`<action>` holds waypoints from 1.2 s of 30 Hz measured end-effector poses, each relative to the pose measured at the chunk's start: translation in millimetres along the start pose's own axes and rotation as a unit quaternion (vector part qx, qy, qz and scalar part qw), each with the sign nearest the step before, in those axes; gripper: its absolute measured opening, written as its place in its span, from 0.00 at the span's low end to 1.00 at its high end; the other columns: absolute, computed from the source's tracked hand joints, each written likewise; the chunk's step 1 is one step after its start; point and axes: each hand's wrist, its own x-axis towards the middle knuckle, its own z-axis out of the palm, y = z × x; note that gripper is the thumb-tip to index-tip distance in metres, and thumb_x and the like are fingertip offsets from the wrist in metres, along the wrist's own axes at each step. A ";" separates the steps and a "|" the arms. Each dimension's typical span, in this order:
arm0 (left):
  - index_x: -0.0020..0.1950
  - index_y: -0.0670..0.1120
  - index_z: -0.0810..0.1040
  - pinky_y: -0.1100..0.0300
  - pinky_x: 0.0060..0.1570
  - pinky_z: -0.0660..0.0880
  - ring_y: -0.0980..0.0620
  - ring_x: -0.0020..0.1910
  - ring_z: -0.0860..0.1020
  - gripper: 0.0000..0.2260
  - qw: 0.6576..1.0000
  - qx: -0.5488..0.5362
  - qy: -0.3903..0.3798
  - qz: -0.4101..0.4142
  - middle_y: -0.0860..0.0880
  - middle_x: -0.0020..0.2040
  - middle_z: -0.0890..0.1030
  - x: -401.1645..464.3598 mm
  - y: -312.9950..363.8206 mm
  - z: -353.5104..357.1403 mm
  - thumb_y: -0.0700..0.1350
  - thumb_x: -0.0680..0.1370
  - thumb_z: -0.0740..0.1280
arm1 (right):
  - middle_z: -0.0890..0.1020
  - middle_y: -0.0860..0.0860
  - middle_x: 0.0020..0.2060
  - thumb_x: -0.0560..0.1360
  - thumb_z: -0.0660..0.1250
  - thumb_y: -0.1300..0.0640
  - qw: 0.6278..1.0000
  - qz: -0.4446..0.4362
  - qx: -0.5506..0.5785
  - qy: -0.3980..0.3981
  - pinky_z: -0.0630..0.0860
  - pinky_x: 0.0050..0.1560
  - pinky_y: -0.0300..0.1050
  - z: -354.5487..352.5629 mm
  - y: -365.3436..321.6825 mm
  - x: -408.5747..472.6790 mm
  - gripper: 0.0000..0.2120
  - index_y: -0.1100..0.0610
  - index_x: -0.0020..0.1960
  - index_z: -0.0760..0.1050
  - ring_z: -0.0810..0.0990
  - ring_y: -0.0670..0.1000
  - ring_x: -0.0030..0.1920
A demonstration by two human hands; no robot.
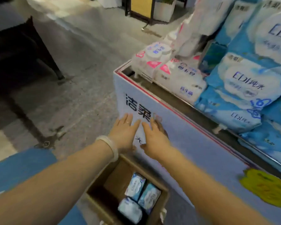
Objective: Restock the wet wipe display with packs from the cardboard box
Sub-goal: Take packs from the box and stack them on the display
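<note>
1. Three packs (142,194) sit in the box (102,179) on the floor, down by our arms. There may be more under them, but we cannot tell.
2. The box is open at the top. A lot of it looks bare inside, so we think most packs are already out.
3. Our left hand (126,127) and right hand (154,135) are side by side, close together, with flat fingers. They hold nothing. They seem to lie on the front of the display (177,143), but we cannot be sure they touch it.
4. The display is a big bin. Blue packs (240,88) pile up on its right, and white and pink packs (173,73) lie on its left.
5. We think a pack is soft and squishy, and a bit heavy because the wipes are wet. The wrap looks shiny, so it may slip.
6. We think it is best to grab a pack by its two long sides, with fingers well round it, not by the thin sealed ends.
</note>
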 end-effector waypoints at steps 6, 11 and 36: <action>0.78 0.49 0.42 0.46 0.76 0.47 0.41 0.78 0.42 0.46 0.990 -0.043 -0.119 -0.055 0.41 0.78 0.42 -2.7 -38.0 118.7 0.53 0.72 0.70 | 0.50 0.57 0.77 0.76 0.65 0.48 0.995 0.019 0.009 -0.095 0.57 0.73 0.53 114.5 7.5 31.0 0.32 0.54 0.74 0.55 0.51 0.59 0.76; 0.78 0.46 0.45 0.47 0.76 0.50 0.42 0.78 0.43 0.43 0.974 -0.107 -0.178 -0.095 0.41 0.78 0.44 15.7 -50.3 205.4 0.53 0.73 0.70 | 0.61 0.61 0.70 0.74 0.67 0.54 0.990 0.045 0.010 -0.134 0.62 0.69 0.53 194.2 39.6 57.1 0.26 0.59 0.69 0.63 0.60 0.63 0.71; 0.69 0.37 0.66 0.60 0.54 0.72 0.47 0.62 0.76 0.34 0.531 -0.646 -0.169 -0.522 0.46 0.60 0.77 165.8 -23.4 654.6 0.47 0.69 0.76 | 0.61 0.61 0.73 0.65 0.77 0.52 0.963 0.079 0.041 -0.253 0.58 0.74 0.49 611.9 204.6 227.2 0.49 0.61 0.76 0.52 0.60 0.58 0.74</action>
